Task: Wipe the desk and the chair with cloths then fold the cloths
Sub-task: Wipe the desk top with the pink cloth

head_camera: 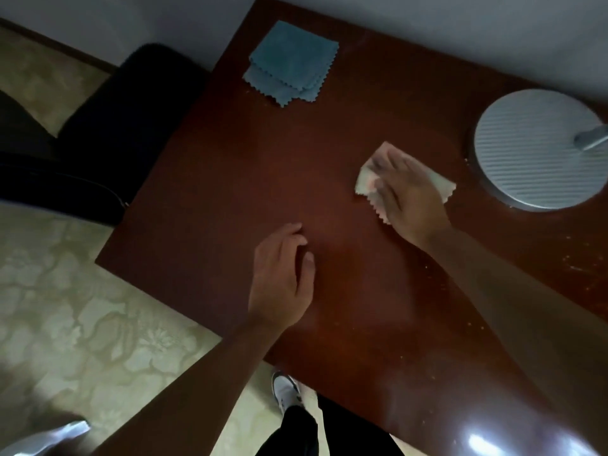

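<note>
The chair (108, 133) waits unwiped at far left; a folded blue cloth (289, 64) lies on the worktop (230, 179). The left hand (281, 278) hovers, loosely curled, empty. The right hand (408, 199) presses the pink cloth (368, 176) flat, fingers spread: worktop-wiping step, next sweeping toward uncovered areas

Right hand (406, 192) motion-blurred, covering the middle of the pink cloth (368, 179), lamp base (539, 149) cut by the right edge, its stem (592, 139) leaving frame, black chair (108, 133) partly hidden behind the desk (263, 179), shoe (285, 391) half under the desk edge.
</note>
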Action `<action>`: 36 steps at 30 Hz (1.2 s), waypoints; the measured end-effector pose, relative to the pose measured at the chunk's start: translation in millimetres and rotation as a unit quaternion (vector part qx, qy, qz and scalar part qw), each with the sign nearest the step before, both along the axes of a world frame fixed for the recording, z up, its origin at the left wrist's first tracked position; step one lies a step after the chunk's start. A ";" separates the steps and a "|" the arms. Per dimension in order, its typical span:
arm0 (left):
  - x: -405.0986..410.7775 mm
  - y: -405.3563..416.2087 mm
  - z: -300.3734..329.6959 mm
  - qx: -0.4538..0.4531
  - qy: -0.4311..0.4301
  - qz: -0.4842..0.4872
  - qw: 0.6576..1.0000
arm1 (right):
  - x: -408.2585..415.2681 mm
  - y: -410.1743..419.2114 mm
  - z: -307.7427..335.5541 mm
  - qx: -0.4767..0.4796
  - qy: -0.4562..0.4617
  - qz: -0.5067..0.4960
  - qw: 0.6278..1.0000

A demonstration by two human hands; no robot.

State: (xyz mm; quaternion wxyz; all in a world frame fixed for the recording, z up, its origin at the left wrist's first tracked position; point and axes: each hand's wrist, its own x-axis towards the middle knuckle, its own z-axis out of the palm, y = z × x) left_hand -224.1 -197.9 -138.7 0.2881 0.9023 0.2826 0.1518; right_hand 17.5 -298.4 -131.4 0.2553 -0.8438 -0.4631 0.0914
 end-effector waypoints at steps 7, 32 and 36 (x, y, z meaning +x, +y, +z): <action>-49.3 36.5 -12.1 0.016 0.014 0.100 0.995 | -134.3 -4.7 -15.5 0.077 0.091 0.079 0.990; -67.5 33.6 -5.1 -0.117 -0.053 0.101 0.987 | -193.2 -64.2 -1.5 0.009 0.048 0.074 0.996; -76.8 31.9 -4.0 -0.127 -0.048 0.082 0.987 | -148.6 0.5 -1.2 -0.005 0.013 -0.026 1.000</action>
